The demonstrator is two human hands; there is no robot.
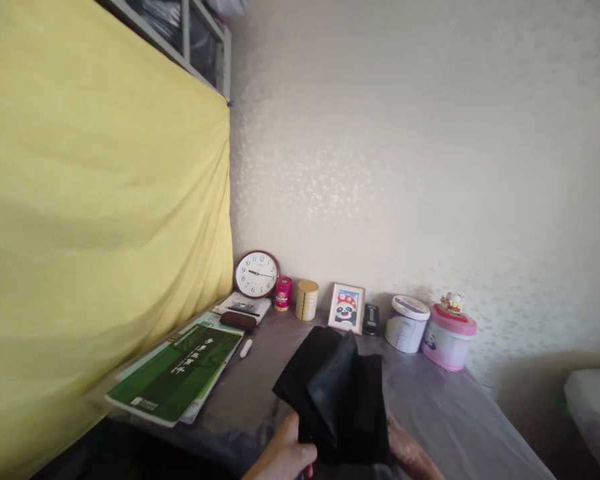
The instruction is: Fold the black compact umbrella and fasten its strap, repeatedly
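A black, floppy folded item point(350, 400), with flaps standing up at its top, is held over the front of the table; whether it is a bag or a cloth I cannot tell. My left hand point(289, 450) is closed on its lower left edge, thumb on the near side. Along the right edge, my right hand point(409, 445) grips the same item, its fingers mostly hidden behind it. Beyond the item stand a framed panda picture point(347, 309) and a small black object point(371, 319).
Green-covered books point(180, 373) lie on the grey-covered table point(455, 427), beside a brown case point(238, 322) and a white stick-like object point(246, 348). Along the wall stand a clock point(257, 274), pink tin point(283, 294), yellow tin point(307, 301), white tub point(407, 324) and pink tub point(449, 337).
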